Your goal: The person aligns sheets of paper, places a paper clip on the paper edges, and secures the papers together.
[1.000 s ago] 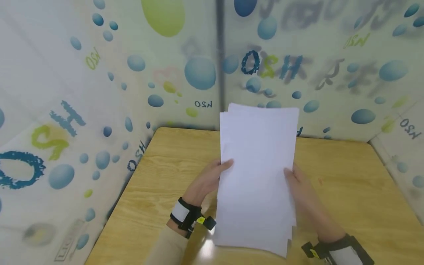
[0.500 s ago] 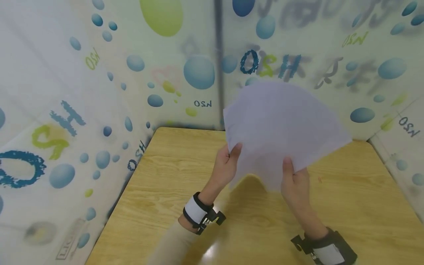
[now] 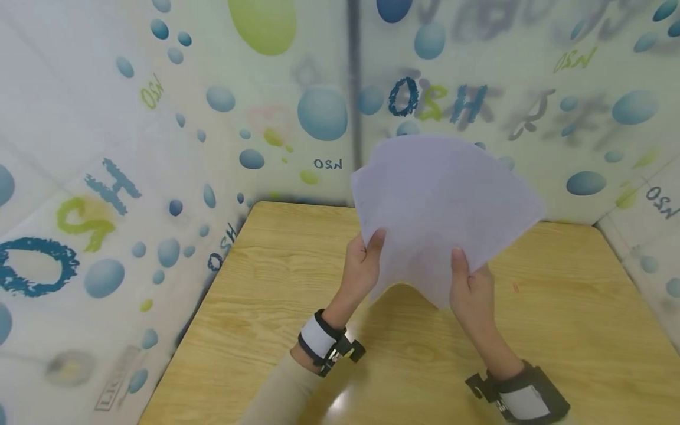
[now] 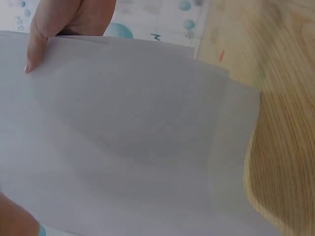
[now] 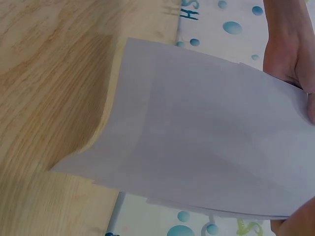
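Observation:
Between both hands a stack of white paper sheets (image 3: 425, 200) is held up over the table, bowed so that its near edge arches and its far edge fans out. My left hand (image 3: 362, 265) grips the stack's left edge, thumb on top. Opposite it, my right hand (image 3: 473, 289) pinches the right edge, also thumb on top; its other fingers are hidden behind the paper. In the left wrist view the sheets (image 4: 138, 128) show stepped, uneven edges. Seen from the right wrist, the paper (image 5: 206, 132) curves at its near end.
A wooden table (image 3: 265, 295) lies beneath the hands, with a small red mark (image 3: 515, 287) at right. Behind and beside it stand walls (image 3: 287, 88) covered with blue and green dots and lettering. Each wrist wears a strapped camera (image 3: 324, 342).
The stack was flatter and longer in view a second ago; it has since been lifted, tilted and bent into a fan. Over the last half second the paper has shifted only slightly.

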`<state>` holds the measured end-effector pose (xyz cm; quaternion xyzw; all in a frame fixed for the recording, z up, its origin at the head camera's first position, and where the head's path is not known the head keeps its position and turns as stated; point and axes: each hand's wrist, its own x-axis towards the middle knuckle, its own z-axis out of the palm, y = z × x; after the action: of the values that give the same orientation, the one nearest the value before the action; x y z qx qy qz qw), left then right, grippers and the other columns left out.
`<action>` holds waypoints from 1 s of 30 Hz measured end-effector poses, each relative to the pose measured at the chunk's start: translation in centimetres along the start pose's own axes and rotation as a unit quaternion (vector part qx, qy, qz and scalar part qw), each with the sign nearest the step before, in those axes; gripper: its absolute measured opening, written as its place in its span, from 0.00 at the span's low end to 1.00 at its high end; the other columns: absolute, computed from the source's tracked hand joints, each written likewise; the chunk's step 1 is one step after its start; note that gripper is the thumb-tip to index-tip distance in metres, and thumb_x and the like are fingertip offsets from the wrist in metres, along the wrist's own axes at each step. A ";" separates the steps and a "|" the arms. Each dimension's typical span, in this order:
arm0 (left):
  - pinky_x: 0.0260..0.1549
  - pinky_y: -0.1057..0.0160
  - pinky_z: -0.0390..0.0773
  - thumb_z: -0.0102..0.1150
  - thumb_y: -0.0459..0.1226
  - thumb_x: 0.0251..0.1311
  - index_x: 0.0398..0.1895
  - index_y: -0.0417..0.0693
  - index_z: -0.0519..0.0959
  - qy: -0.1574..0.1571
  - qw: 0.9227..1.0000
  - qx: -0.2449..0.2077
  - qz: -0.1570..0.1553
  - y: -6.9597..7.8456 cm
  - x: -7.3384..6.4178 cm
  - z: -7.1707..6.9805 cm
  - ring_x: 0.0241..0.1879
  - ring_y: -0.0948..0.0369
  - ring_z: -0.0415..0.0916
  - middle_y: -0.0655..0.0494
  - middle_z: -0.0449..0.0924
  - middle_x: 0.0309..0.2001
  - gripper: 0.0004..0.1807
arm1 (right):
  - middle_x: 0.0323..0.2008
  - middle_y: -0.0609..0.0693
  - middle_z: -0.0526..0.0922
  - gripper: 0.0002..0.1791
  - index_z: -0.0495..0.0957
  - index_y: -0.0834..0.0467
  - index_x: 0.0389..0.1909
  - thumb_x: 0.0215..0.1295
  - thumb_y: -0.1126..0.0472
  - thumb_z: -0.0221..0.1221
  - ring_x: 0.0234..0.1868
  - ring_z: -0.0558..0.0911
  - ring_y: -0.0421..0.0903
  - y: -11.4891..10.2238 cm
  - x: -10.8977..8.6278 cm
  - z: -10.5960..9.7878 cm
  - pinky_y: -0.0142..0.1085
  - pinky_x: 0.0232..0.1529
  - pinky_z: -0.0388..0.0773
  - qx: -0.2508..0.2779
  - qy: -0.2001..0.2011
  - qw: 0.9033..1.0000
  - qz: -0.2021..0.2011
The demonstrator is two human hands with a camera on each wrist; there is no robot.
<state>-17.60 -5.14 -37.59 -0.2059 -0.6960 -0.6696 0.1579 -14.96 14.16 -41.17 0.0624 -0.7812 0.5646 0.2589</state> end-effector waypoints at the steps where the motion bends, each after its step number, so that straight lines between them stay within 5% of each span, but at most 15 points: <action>1: 0.40 0.40 0.76 0.42 0.29 0.74 0.41 0.26 0.75 0.000 1.000 0.000 0.001 -0.1 0.0 0.0 0.40 0.39 0.79 0.33 0.80 0.40 0.12 | 0.42 0.58 0.81 0.15 0.72 0.69 0.50 0.76 0.59 0.48 0.43 0.80 0.49 0.0 0.1 0.0 0.27 0.40 0.73 -0.002 0.001 1.000 0.003; 12: 0.40 0.47 0.79 0.47 0.28 0.71 0.39 0.29 0.75 0.010 1.000 0.010 0.011 -1.3 -0.2 0.3 0.40 0.45 0.81 0.36 0.80 0.38 0.08 | 0.26 0.51 0.74 0.12 0.73 0.65 0.37 0.72 0.58 0.55 0.26 0.73 0.42 0.9 0.0 0.4 0.29 0.25 0.68 0.003 0.034 0.998 0.062; 18: 0.37 0.58 0.78 0.51 0.34 0.71 0.36 0.32 0.76 0.020 1.000 0.005 -0.008 -3.0 -0.5 0.5 0.37 0.48 0.81 0.39 0.80 0.34 0.11 | 0.35 0.42 0.79 0.14 0.74 0.64 0.45 0.68 0.57 0.60 0.35 0.78 0.38 2.2 0.1 0.4 0.27 0.34 0.73 0.019 0.043 0.994 0.103; 30: 0.40 0.60 0.77 0.52 0.30 0.69 0.38 0.29 0.76 0.033 0.998 0.012 -0.044 -3.8 -1.4 0.8 0.41 0.46 0.81 0.38 0.82 0.39 0.08 | 0.35 0.45 0.81 0.18 0.75 0.66 0.44 0.67 0.53 0.61 0.36 0.81 0.39 3.0 -0.5 0.7 0.27 0.35 0.75 0.022 0.043 0.992 0.120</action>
<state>-18.22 -4.48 -41.61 -0.1506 -0.7071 -0.6736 0.1534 -15.96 14.46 -44.06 -0.0500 -0.7585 0.6111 0.2209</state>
